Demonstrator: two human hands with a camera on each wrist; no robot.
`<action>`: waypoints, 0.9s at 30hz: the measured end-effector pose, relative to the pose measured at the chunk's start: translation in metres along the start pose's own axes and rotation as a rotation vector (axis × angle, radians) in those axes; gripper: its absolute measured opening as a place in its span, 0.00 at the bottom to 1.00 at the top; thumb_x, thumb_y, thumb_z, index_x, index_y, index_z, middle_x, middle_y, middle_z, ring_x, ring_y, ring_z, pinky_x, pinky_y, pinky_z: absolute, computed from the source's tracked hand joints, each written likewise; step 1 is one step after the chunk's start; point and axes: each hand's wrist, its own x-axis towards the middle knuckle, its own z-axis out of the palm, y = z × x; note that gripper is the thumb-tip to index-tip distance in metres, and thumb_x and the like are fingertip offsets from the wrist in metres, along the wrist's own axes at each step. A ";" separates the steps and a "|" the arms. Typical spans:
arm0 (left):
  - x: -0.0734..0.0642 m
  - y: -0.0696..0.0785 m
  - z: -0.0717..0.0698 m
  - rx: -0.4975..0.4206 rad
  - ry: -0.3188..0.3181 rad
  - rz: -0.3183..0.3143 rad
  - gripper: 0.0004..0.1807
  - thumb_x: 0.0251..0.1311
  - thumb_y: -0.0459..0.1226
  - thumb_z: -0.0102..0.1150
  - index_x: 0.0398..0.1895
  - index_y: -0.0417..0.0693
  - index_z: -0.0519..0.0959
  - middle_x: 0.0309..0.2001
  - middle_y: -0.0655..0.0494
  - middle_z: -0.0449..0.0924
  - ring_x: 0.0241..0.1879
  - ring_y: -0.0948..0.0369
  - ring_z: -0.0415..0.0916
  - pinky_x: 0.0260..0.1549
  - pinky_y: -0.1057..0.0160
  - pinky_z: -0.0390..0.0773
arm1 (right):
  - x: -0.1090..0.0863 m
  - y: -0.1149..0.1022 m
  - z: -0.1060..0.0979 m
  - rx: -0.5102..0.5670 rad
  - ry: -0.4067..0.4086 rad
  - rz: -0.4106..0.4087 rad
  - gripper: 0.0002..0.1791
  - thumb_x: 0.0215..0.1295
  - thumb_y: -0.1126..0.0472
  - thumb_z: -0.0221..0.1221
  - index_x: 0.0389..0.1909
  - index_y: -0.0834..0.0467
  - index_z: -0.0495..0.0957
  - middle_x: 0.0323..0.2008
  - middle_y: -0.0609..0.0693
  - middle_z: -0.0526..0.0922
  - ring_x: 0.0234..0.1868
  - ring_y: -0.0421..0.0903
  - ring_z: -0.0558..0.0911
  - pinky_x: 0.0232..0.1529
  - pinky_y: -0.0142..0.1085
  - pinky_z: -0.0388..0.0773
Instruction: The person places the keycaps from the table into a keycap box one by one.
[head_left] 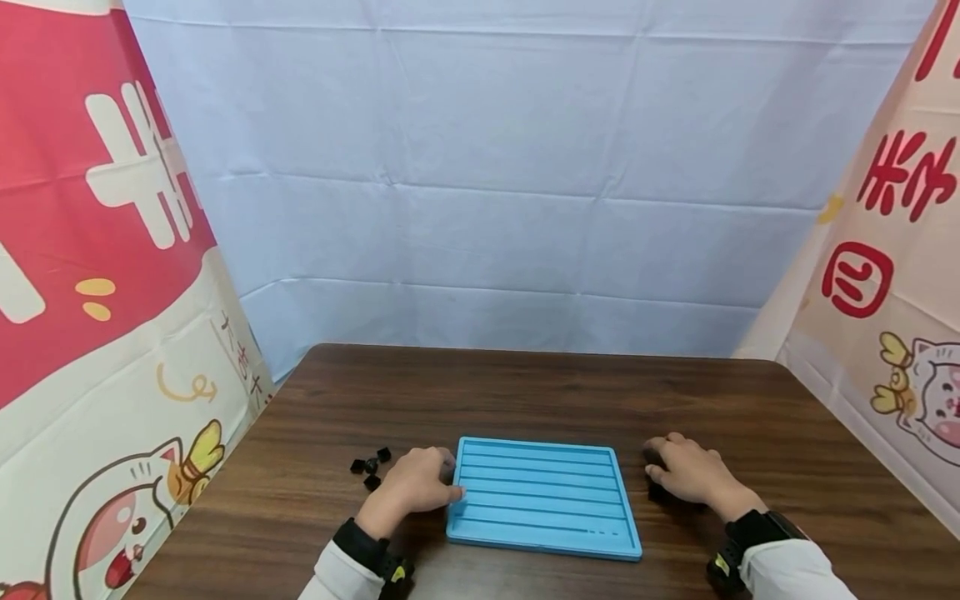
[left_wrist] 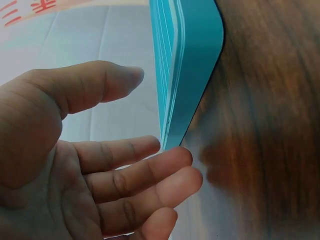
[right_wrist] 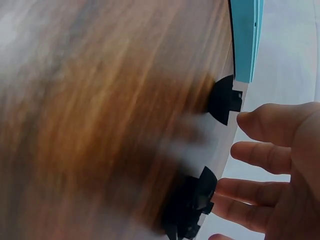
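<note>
The tray (head_left: pixel 542 500) is flanked by the left hand (head_left: pixel 417 483), just beside its left edge, and the right hand (head_left: pixel 692 472), near black parts (right_wrist: pixel 186 204) (both loosely spread).

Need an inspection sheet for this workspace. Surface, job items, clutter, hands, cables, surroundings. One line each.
Surface: table, dark wood grain.
Job items: blue tray, grooved, flat on the table; small black pieces left of the left hand; more black parts by the right hand, one half-round piece near its thumb.
Clutter: nothing seen.
Left hand: fingers relaxed, at the tray's left edge; firm contact unclear.
Right hand: fingers loosely bent, right of the tray; contact with parts unclear.
Cables: nothing seen.
Surroundings: pale blue cloth behind, printed cloths at both sides.
</note>
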 end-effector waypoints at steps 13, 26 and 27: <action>-0.007 0.006 0.002 -0.068 -0.023 -0.063 0.21 0.49 0.41 0.68 0.42 0.36 0.77 0.32 0.49 0.78 0.28 0.56 0.74 0.27 0.55 0.74 | -0.003 0.006 -0.003 -0.032 0.015 0.009 0.21 0.59 0.62 0.61 0.52 0.66 0.74 0.44 0.63 0.74 0.45 0.64 0.75 0.35 0.63 0.68; -0.012 0.007 0.009 -0.182 -0.073 -0.087 0.10 0.52 0.34 0.65 0.23 0.42 0.72 0.11 0.51 0.72 0.10 0.58 0.70 0.09 0.66 0.65 | -0.006 0.017 0.001 -0.011 -0.010 0.023 0.19 0.58 0.64 0.61 0.49 0.67 0.75 0.42 0.62 0.75 0.43 0.62 0.76 0.35 0.58 0.72; -0.012 0.007 0.010 -0.188 -0.078 -0.087 0.10 0.52 0.34 0.65 0.22 0.42 0.73 0.11 0.51 0.72 0.09 0.58 0.70 0.09 0.66 0.65 | -0.007 0.018 0.001 -0.008 -0.012 0.022 0.19 0.58 0.64 0.61 0.49 0.68 0.75 0.42 0.62 0.75 0.42 0.62 0.76 0.34 0.57 0.73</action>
